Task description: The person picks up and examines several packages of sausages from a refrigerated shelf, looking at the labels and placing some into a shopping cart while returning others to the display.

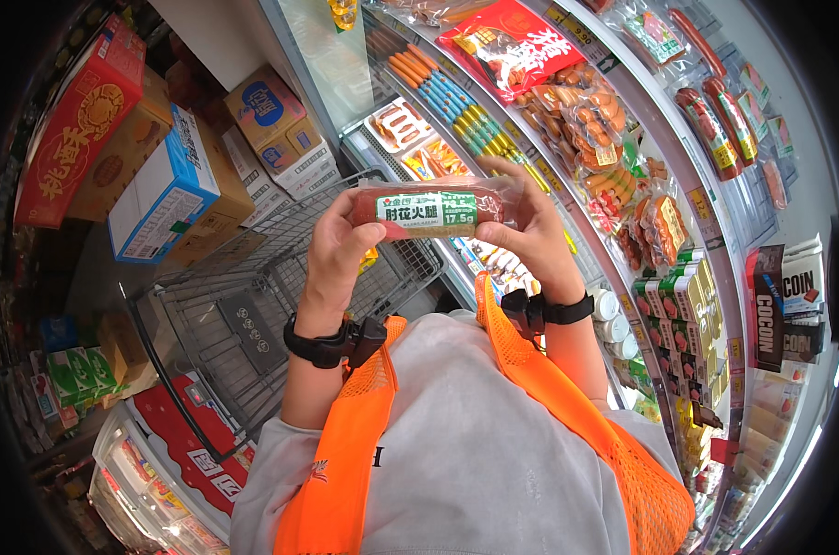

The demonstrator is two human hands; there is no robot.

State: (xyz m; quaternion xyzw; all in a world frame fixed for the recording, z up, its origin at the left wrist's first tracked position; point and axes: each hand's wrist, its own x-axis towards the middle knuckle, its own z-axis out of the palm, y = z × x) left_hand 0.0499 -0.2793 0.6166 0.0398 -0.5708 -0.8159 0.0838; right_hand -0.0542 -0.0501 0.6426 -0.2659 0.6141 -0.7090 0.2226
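A vacuum-packed ham sausage lies level between my two hands in front of my chest. Its label, green and white with writing, faces up towards me. My left hand grips the left end, thumb on the front. At the other end, my right hand pinches the clear wrapper and the sausage between thumb and fingers. Below the package and to its left stands a grey wire shopping cart. Just beyond the package, trays of packed sausages lie in the lit chiller.
Refrigerated shelves curve along the right, holding packed meats, cans and boxed drinks. A large red sausage bag lies on an upper shelf. Stacked cartons and a blue-white box stand left. A freezer chest is at lower left.
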